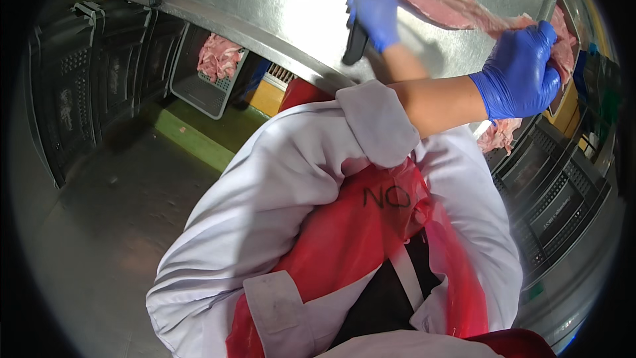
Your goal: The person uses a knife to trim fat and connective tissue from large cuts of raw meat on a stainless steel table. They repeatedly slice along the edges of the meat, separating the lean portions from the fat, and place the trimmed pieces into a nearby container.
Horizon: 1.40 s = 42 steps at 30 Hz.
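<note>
Meat (454, 8) on counter (265, 10), reaching both sides of knife (356, 45); looks soft, limp, likely slippery | right hand (375, 16): wrapped round knife | left hand (520, 69), right of knife: clenching meat's narrow part, seemingly the surest hold

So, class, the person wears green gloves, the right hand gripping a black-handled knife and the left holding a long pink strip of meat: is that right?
No: the head view shows blue gloves, not green. The right hand does grip the black-handled knife, and the left hand holds the long pink strip of meat.
</note>
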Each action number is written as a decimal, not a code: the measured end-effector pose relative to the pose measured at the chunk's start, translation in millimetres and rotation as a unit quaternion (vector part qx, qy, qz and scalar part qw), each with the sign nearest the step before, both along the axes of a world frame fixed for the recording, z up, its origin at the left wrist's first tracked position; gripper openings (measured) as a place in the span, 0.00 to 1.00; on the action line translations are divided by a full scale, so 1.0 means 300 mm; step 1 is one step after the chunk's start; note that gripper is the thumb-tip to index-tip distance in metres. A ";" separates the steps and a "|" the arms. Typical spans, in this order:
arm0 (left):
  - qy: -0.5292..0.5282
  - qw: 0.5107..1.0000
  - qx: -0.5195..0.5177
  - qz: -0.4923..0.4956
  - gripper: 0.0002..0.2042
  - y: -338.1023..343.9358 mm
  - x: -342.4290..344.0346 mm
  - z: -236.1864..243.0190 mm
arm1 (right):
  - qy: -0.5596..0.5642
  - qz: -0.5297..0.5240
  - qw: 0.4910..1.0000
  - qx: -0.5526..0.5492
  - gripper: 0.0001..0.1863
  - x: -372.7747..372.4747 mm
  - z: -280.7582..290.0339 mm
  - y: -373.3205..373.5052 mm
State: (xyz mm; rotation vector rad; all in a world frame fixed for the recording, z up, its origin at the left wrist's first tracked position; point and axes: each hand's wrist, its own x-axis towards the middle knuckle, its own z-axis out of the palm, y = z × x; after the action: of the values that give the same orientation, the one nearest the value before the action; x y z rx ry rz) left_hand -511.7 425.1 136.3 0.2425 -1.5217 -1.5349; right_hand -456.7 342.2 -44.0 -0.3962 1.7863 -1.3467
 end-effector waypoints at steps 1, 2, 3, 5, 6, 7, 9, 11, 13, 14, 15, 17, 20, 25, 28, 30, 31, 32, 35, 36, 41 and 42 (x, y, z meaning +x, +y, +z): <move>0.013 1.000 0.013 -0.011 0.08 -0.022 0.006 0.014 | 0.040 -0.043 0.998 -0.007 0.25 0.113 0.044 0.023; 0.029 0.999 0.027 -0.019 0.07 -0.043 0.021 0.051 | 0.032 -0.012 0.999 0.030 0.37 0.218 0.071 0.088; 0.041 0.998 0.034 -0.023 0.05 -0.061 0.037 0.074 | 0.064 -0.015 0.997 -0.043 0.39 0.270 -0.001 0.100; 0.264 0.821 0.445 -0.241 0.05 -0.041 0.007 0.150 | 0.082 -0.013 0.993 -0.087 0.41 0.286 -0.028 0.061; 0.271 0.807 0.461 -0.252 0.05 -0.033 0.021 0.164 | 0.064 -0.012 0.996 -0.060 0.40 0.246 0.011 0.007; 0.284 0.797 0.471 -0.249 0.06 -0.046 0.034 0.175 | -0.015 0.036 0.999 0.004 0.41 0.145 0.094 -0.087; 0.120 0.980 0.129 -0.090 0.10 -0.047 0.104 0.206 | -0.039 0.006 0.999 -0.007 0.38 0.101 -0.047 -0.150; 0.086 0.994 0.038 -0.046 0.11 -0.104 0.126 0.201 | 0.032 -0.007 0.999 -0.043 0.35 0.270 -0.024 -0.124; 0.124 0.980 0.105 -0.111 0.12 -0.126 0.156 0.238 | 0.082 0.014 0.994 -0.069 0.43 0.414 0.023 -0.087; 0.148 0.963 0.161 -0.156 0.13 -0.136 0.163 0.255 | 0.099 0.016 0.991 -0.085 0.44 0.438 -0.023 -0.094; 0.189 0.923 0.253 -0.219 0.14 -0.149 0.176 0.264 | 0.057 -0.001 0.994 -0.090 0.43 0.433 0.049 -0.144; 0.240 0.794 0.436 -0.348 0.15 -0.111 0.192 0.296 | -0.076 0.010 0.996 -0.038 0.44 0.313 -0.060 -0.264; 0.241 0.803 0.417 -0.350 0.17 -0.137 0.240 0.333 | -0.066 0.022 0.995 -0.078 0.45 0.370 -0.132 -0.318; 0.319 0.658 0.491 -0.474 0.18 -0.133 0.246 0.399 | -0.059 -0.031 0.997 -0.032 0.34 0.485 0.122 -0.364; 0.262 0.819 0.331 -0.389 0.15 -0.161 0.291 0.453 | -0.047 -0.103 0.989 -0.099 0.36 0.405 0.072 -0.482; 0.241 0.906 0.192 -0.291 0.14 -0.214 0.294 0.520 | 0.007 -0.105 0.990 -0.092 0.38 0.651 0.209 -0.401; 0.210 0.953 0.066 -0.207 0.13 -0.220 0.283 0.556 | 0.024 -0.049 0.993 -0.107 0.38 0.737 0.258 -0.362; 0.171 0.974 -0.028 -0.147 0.12 -0.202 0.248 0.559 | 0.027 -0.024 0.996 -0.080 0.38 0.747 0.260 -0.324; 0.050 0.934 -0.346 0.070 0.07 -0.165 0.088 0.576 | 0.065 0.208 0.975 0.042 0.38 0.653 0.359 -0.251; 0.050 0.942 -0.332 -0.010 0.05 -0.211 0.129 0.509 | 0.073 0.259 0.959 0.084 0.37 0.555 0.381 -0.175; -0.122 0.967 -0.100 -0.199 0.07 -0.729 0.528 0.220 | 0.050 0.336 0.940 0.033 0.42 0.303 0.387 0.413; -0.182 0.963 -0.023 -0.199 0.09 -0.827 0.624 0.133 | 0.069 0.351 0.932 0.063 0.42 0.280 0.379 0.561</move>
State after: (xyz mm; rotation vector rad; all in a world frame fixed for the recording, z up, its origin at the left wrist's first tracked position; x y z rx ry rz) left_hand -324.5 177.1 176.1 0.2062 -1.9853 -1.8380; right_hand -372.8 510.4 69.6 -0.9697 1.5968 -0.7061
